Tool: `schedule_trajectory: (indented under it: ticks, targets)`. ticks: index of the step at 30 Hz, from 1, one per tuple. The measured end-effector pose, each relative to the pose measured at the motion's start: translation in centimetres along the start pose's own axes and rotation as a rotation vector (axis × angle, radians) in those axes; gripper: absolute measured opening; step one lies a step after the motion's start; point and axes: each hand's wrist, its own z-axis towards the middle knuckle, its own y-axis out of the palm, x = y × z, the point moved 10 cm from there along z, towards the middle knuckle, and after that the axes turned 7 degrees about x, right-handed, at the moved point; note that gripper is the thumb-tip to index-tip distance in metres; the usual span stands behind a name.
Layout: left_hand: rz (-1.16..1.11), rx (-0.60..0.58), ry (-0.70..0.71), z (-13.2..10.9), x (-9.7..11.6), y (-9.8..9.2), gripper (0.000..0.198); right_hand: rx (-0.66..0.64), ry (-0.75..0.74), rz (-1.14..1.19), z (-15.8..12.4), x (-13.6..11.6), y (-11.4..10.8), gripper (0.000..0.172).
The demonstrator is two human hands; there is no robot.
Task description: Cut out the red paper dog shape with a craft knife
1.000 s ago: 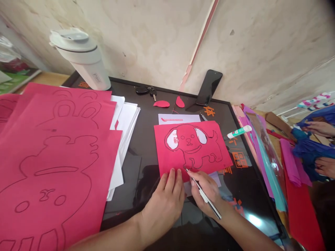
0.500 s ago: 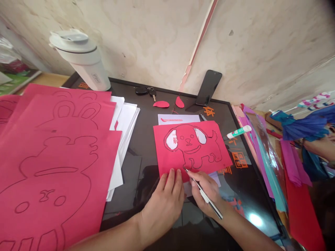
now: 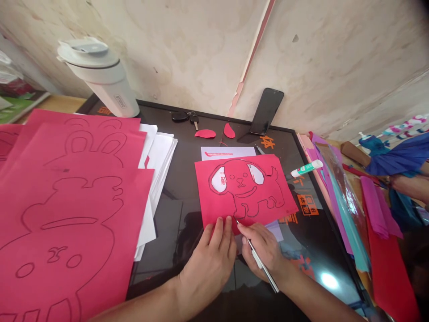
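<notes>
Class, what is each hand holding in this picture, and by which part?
The right hand grips a craft knife by its metal handle near the tip. The left hand holds no tool; its fingers press the red paper's edge.

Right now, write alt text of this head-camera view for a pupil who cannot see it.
Two hands work on a red paper sheet with a dog outline: the right hand holds a craft knife to the outline, the left hand pins it. Red sheets with rabbit outlines lie alongside.
</notes>
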Motion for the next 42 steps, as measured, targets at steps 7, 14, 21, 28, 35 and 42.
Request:
schedule_trajectory:
  ticks: [7, 14, 21, 28, 35, 42]
  targets:
    - [-0.001, 0.013, -0.016, 0.0, -0.2, 0.0, 0.040, -0.005, -0.041, -0.029, 0.1, -0.6, 0.0, 0.045]
    - [0.007, 0.033, 0.000, -0.2, -0.4, -0.2, 0.039, -0.127, -0.168, -0.200, -0.5, -1.7, 1.3, 0.035]
    - [-0.136, 0.024, -0.114, 0.7, -2.4, -0.7, 0.029, -0.133, -0.172, -0.168, -0.7, -1.5, 1.4, 0.032]
    - [-0.295, -0.014, -0.148, 1.1, -3.8, -0.5, 0.026, -0.204, -0.199, -0.144, -0.8, -1.1, 1.2, 0.033]
    - [-0.268, -0.028, -0.111, 1.1, -3.5, -0.4, 0.027, -0.293, -0.172, -0.043, -0.3, 0.2, 0.9, 0.036]
    - [-0.264, -0.027, -0.118, 1.1, -3.5, -0.3, 0.026, -0.336, -0.179, 0.005, -0.2, 1.0, 0.6, 0.037]
